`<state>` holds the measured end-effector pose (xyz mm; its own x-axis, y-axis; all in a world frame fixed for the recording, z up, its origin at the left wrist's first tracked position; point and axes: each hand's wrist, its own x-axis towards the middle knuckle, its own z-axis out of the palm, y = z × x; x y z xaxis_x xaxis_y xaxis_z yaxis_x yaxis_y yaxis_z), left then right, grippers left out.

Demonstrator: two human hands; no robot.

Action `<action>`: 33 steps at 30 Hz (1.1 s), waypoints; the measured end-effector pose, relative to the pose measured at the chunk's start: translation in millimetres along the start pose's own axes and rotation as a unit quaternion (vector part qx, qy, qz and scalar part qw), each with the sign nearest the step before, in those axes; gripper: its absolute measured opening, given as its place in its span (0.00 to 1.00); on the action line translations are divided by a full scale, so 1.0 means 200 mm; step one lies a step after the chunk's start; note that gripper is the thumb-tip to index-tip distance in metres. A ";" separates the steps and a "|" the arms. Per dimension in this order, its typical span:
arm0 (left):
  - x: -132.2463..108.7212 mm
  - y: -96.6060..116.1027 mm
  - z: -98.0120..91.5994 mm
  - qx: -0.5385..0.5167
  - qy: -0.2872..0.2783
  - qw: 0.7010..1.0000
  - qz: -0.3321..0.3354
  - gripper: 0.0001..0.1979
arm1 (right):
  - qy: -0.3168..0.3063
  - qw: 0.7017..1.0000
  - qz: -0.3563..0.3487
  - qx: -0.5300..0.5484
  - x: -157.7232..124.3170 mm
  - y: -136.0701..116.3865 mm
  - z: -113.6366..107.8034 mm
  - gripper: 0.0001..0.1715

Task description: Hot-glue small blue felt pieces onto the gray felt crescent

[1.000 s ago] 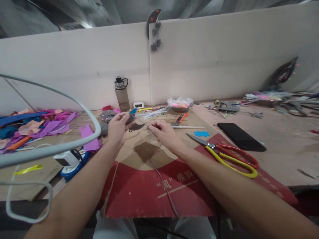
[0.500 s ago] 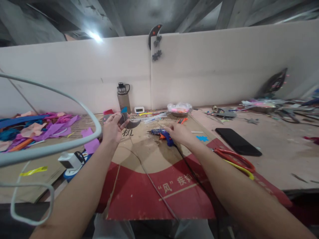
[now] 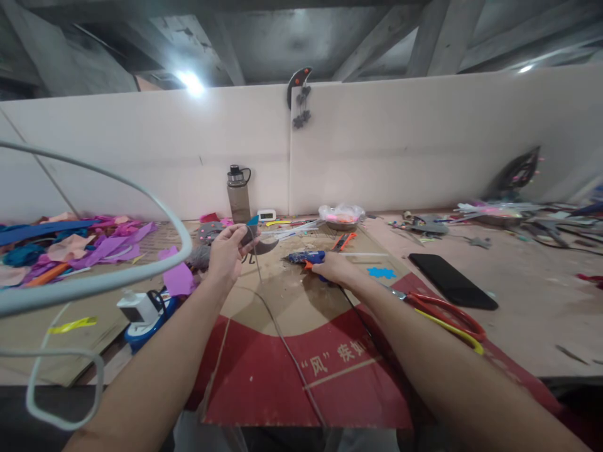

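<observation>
Above the cardboard, my left hand [image 3: 229, 250] pinches a dark grey crescent-shaped cutout [image 3: 264, 247] with a small blue piece [image 3: 253, 221] at its upper edge. My right hand [image 3: 333, 267] is wrapped round the handle of a blue hot glue gun [image 3: 304, 257], whose nozzle points left toward the crescent. A white stick shows behind the glue gun, and its dark cord runs down beneath my right forearm. Just right of my right hand lies a blue flower-like cutout [image 3: 381, 272].
Red-and-yellow-handled scissors [image 3: 445, 311] and a black phone [image 3: 452, 280] lie on the right. An orange cutter [image 3: 346, 241], a bowl [image 3: 342, 225] and a bottle [image 3: 239, 198] are at the back. Felt scraps [image 3: 89, 245] and a plugged charger [image 3: 139, 307] sit left; a pale cable [image 3: 169, 216] loops in front.
My right hand has closed round the glue gun's handle and tilted it up from the cardboard. My left hand still holds the crescent. The view has shifted slightly.
</observation>
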<state>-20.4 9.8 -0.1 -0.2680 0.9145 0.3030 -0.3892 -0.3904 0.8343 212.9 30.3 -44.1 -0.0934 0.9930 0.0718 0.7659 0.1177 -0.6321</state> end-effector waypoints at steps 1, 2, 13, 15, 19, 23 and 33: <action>0.00 0.00 0.00 0.000 -0.001 1.000 0.003 0.06 | -0.002 1.000 0.018 0.017 0.00 0.00 -0.01 0.06; 0.01 -0.01 -0.01 0.001 -0.002 1.000 0.006 0.06 | 0.000 0.999 0.030 0.038 -0.01 0.00 -0.02 0.06; 0.01 -0.01 0.00 0.000 0.004 1.000 0.025 0.09 | 0.082 0.917 -0.042 0.389 -0.12 -0.20 -0.10 0.09; 0.00 -0.01 0.01 0.007 0.005 1.000 0.024 0.10 | 0.076 0.890 -0.090 0.441 -0.16 -0.24 -0.09 0.12; -0.01 -0.01 0.01 0.015 -0.004 1.000 0.018 0.10 | 0.054 0.875 -0.170 0.450 -0.22 -0.27 -0.08 0.14; -0.01 -0.03 0.01 0.020 -0.008 1.000 0.017 0.10 | 0.043 0.892 -0.208 0.399 -0.23 -0.27 -0.06 0.13; -0.03 -0.04 0.03 0.024 -0.015 1.000 0.010 0.10 | 0.159 0.914 -0.306 0.214 -0.24 -0.24 -0.04 0.13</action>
<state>-10.8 9.2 -6.5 -0.2486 0.9093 0.3338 -0.3407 -0.4047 0.8486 184.5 -22.1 -10.9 -0.1794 0.7004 0.6908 0.3057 0.7072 -0.6376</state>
